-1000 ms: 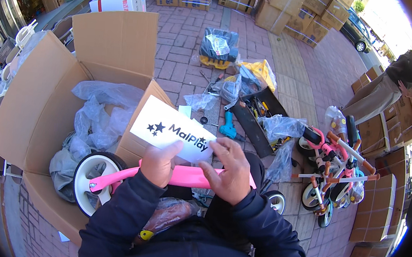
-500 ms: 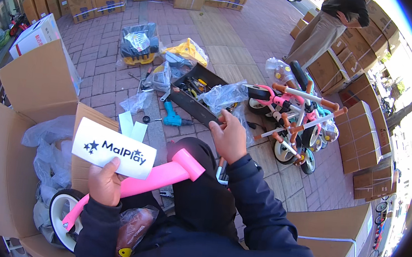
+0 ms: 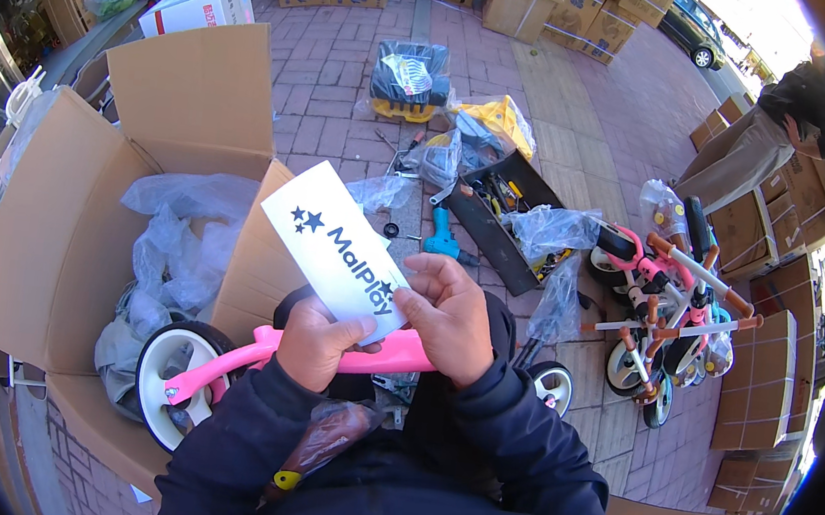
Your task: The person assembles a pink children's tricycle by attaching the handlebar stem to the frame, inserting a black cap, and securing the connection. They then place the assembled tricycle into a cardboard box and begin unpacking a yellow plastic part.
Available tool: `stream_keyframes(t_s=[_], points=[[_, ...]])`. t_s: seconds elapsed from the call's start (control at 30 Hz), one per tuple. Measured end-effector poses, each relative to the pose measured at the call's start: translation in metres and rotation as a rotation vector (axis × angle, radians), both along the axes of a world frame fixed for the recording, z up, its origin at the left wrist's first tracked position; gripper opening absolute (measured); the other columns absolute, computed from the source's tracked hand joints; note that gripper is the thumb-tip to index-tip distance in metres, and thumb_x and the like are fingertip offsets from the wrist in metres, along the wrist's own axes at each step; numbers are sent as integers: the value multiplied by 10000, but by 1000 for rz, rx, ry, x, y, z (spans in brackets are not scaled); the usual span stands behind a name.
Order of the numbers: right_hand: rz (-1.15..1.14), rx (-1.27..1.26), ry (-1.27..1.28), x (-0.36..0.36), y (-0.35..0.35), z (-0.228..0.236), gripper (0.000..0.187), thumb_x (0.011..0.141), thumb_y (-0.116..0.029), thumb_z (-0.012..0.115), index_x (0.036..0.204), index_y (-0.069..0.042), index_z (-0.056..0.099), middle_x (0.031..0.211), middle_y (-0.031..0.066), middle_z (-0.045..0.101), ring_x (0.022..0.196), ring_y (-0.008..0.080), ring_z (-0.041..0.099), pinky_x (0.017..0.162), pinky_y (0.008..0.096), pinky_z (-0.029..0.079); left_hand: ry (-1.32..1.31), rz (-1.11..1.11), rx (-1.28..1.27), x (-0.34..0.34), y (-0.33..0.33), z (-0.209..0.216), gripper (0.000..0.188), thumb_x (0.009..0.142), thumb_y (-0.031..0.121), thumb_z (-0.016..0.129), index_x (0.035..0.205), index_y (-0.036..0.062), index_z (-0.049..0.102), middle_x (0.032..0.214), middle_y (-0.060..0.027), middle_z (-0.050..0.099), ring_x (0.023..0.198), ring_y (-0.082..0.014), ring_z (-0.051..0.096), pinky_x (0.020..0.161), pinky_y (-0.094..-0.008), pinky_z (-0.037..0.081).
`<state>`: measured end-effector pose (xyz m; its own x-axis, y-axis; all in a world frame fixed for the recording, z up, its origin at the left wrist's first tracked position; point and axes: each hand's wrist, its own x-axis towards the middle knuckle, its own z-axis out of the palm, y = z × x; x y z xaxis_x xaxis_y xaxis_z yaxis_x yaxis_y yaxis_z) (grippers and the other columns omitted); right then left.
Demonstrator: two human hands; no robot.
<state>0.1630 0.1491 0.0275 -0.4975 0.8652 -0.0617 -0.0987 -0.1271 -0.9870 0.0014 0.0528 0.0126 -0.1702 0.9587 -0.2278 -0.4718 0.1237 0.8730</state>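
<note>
A white rectangular label (image 3: 331,219) with dark printing and small stars is held up in front of me, tilted down to the right. My left hand (image 3: 315,343) pinches its lower edge under the thumb. At the lower right corner, the thumb and fingers of my right hand (image 3: 448,322) close on the label. Beneath both hands lies a pink bike frame (image 3: 242,352) across my lap, partly hidden by them. A white wheel with a black tyre (image 3: 151,371) is at its left end. Below it rests a brown part in clear plastic (image 3: 338,436).
An open carton (image 3: 42,239) with plastic wrapping stands left. Ahead are a teal power drill (image 3: 443,233), a black tool tray (image 3: 496,231) and a bagged yellow part (image 3: 497,121). Small bikes (image 3: 663,314) are piled right. A person (image 3: 767,134) stands near stacked cartons (image 3: 761,385).
My right hand has come from over the tool tray to the label's corner. The label has turned clockwise, and the pink frame sits lower under my hands. The view has swung left.
</note>
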Motion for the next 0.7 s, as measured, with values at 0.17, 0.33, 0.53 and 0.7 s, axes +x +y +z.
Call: stream_keyframes(t_s=[0.17, 0.33, 0.53, 0.7], points=[[-160, 1051, -331, 14, 0, 8, 271, 721, -27, 835, 967, -59, 727, 1061, 151, 679, 940, 314, 664, 772, 372, 542, 70, 52, -28, -2, 0, 4, 356, 881, 25, 649, 1225, -54, 595, 1069, -134, 715, 903, -205, 712, 732, -324, 607], [-9, 1085, -354, 18, -3, 7, 285, 733, -42, 846, 991, -32, 727, 1044, 136, 699, 915, 293, 675, 773, 367, 560, 339, -14, -33, 1, -1, 9, 277, 888, 10, 635, 1161, -39, 629, 1063, -99, 695, 880, -150, 668, 742, -276, 547], [4, 997, -282, 11, -9, -1, 242, 765, -64, 815, 978, -7, 714, 958, 150, 719, 852, 319, 702, 751, 382, 583, 402, 115, 175, 12, 1, 6, 216, 876, -15, 644, 1092, -15, 639, 958, -72, 697, 830, -134, 656, 736, -287, 529], [3, 942, -345, 7, -17, 0, 156, 779, -26, 776, 922, -1, 721, 885, 140, 735, 788, 298, 722, 718, 351, 588, 597, 66, 126, 9, -4, 7, 250, 857, -69, 630, 1101, -13, 620, 968, -76, 703, 867, -126, 671, 776, -283, 540]])
